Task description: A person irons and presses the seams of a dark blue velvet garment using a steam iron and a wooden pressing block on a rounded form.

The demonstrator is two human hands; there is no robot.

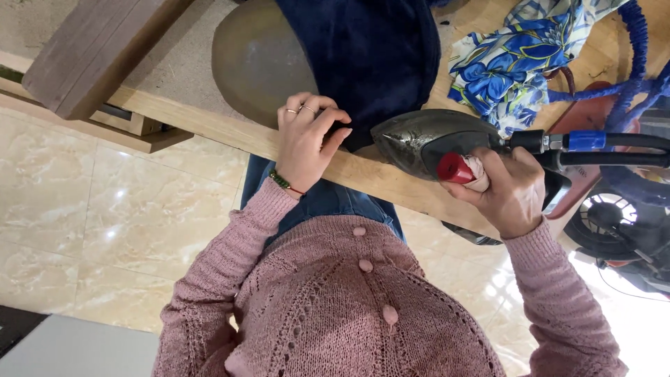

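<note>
A dark navy garment (pixel 370 56) lies over a rounded brownish pressing pad (pixel 255 63) on a wooden table (pixel 209 126). My left hand (pixel 307 139), with rings and a beaded bracelet, presses the garment's near edge flat. My right hand (pixel 506 192) grips the red handle (pixel 455 169) of a heavy dark metal iron (pixel 426 139), whose tip points at the garment edge just right of my left fingers. A cloth scrap is wrapped under my right fingers on the handle.
A blue floral fabric (pixel 516 63) lies at the table's far right with a blue braided cord (pixel 631 42). The iron's black hose (pixel 614 150) runs off right. A wooden plank (pixel 98 49) sits at left; a fan (pixel 614 223) stands below right on the tiled floor (pixel 105 223).
</note>
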